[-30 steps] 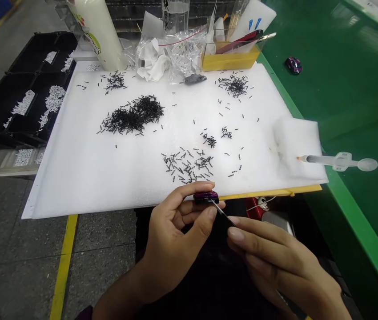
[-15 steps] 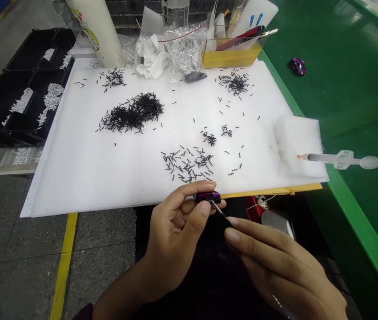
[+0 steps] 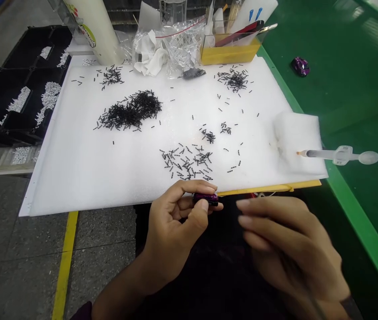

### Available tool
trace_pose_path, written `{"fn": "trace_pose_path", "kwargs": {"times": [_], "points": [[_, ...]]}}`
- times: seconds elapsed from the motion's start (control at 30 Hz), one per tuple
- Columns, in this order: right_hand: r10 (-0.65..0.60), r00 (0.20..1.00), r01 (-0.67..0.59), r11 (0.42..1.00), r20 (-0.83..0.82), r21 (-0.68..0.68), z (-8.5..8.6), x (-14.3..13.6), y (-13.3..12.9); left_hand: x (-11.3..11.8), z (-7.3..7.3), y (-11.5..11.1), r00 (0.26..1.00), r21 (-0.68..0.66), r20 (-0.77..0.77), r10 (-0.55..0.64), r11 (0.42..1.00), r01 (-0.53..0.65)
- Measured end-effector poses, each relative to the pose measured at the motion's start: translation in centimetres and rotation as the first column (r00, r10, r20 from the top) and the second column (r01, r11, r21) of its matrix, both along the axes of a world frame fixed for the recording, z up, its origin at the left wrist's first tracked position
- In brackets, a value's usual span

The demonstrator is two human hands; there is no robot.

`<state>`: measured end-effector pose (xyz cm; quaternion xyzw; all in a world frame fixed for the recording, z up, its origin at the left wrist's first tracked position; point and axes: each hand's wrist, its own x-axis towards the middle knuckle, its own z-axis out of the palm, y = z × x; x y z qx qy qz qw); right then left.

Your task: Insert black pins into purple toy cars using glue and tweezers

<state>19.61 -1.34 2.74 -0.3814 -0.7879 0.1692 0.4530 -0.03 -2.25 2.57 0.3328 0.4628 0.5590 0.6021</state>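
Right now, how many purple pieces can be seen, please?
2. One purple piece is held in the left hand; the second piece lies on the green table. Others may be hidden.

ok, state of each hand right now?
Left hand: closed, holding a small, glossy purple-and-black rounded piece.
Right hand: blurred, partly curled, apart from that piece; whether it holds anything cannot be told.
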Motion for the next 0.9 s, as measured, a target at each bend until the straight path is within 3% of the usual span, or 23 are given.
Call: {"fn": "trace_pose_path", "kwargs": {"times": [0.1, 0.2, 0.33, 0.43, 0.63, 0.9], "points": [[0.044, 0.994, -0.057, 0.99, 0.097, 0.131, -0.1, -1.0, 1.4, 0.0, 0.0, 0.1, 1.0, 0.019, -0.023, 0.0, 1.0, 0.0], [0.028, 0.986, -0.05, 0.99, 0.166, 0.133, -0.3, -1.5, 1.8, 0.0, -0.1, 0.2, 0.999, 0.038, -0.036, -0.007, 0.999, 0.008], [0.104, 0.95, -0.186, 0.947, 0.294, 0.264, 0.4, -1.6, 2.1, -0.1, -0.3, 0.3, 0.999, 0.043, -0.027, -0.03, 0.999, 0.032], [0.129, 0.922, -0.218, 0.952, 0.364, 0.215, 1.1, -1.5, 2.4, -0.5, -0.6, 0.2, 0.998, 0.054, -0.033, -0.061, 0.997, 0.063], [0.133, 0.968, -0.183, 0.955, 0.212, 0.235, -0.1, -1.0, 3.7, -1.1, -1.7, 0.4, 0.969, 0.101, 0.02, -0.245, 0.965, 0.242], [0.133, 0.986, -0.145, 0.981, 0.099, 0.126, 0.8, -0.9, 4.5, -0.9, -1.2, 1.9, 0.962, 0.135, -0.125, -0.242, 0.957, 0.258]]}}
